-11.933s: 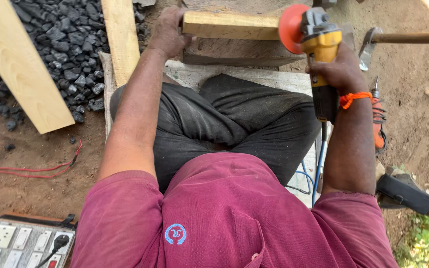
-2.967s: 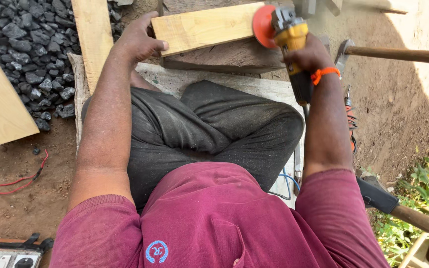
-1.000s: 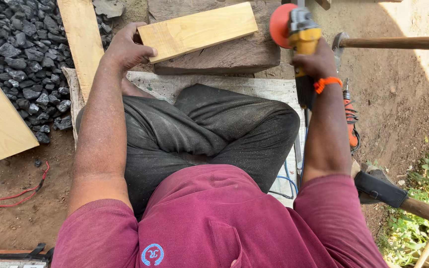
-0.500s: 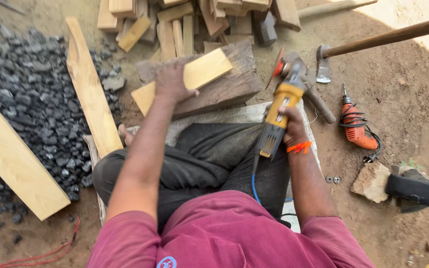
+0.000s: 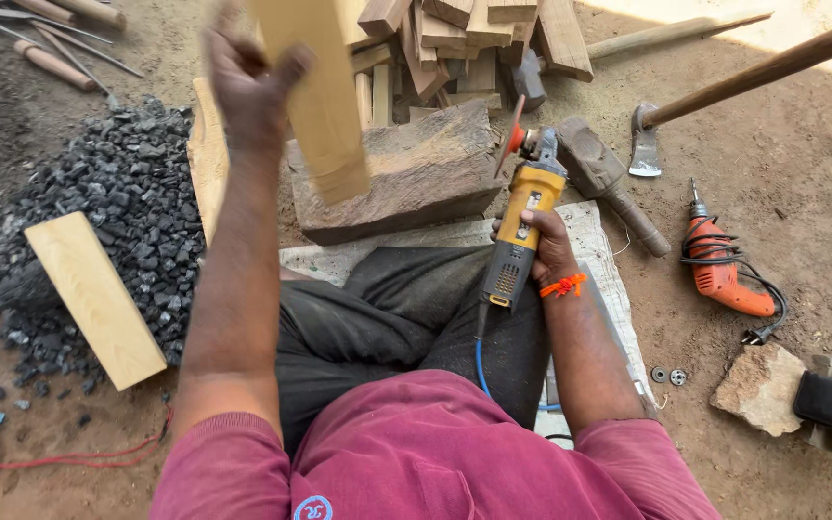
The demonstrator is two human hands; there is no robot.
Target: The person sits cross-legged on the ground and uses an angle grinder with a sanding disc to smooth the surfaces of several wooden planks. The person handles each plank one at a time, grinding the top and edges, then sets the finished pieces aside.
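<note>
L fingers point(image 5: 243, 72) are curling round the edge of a pale plank point(image 5: 315, 96), thumb point(image 5: 293, 60) hooking the near face, so the left hand point(image 5: 247, 91) is closing on it fully w/ the board standing nearly upright, lifted clear above the dark wood block point(image 5: 406, 173). The plank is blurring a bit, so exact contact along the far side can't be told. R fingers are wrapping tight round the body of the yellow angle grinder point(image 5: 522, 221); the right hand point(image 5: 541, 246) is gripping it mid-body, orange disc point(image 5: 514, 140) pointing away and up, not touching any wood.

To do this well, I'd judge: keeping the disc well apart from the plank and knees while the board is turning; gripping lower on the plank would be giving more control. Blue cord point(image 5: 481, 361) is running down between the legs, so minding it isn't snagging.

Around: coal pile point(image 5: 98, 212) at L w/ a second plank point(image 5: 93, 299) lying on it, stacked offcuts point(image 5: 474, 39) behind the block, axe point(image 5: 724, 87) and orange drill point(image 5: 719, 270) on dirt at R, stone point(image 5: 758, 385) nearby.
</note>
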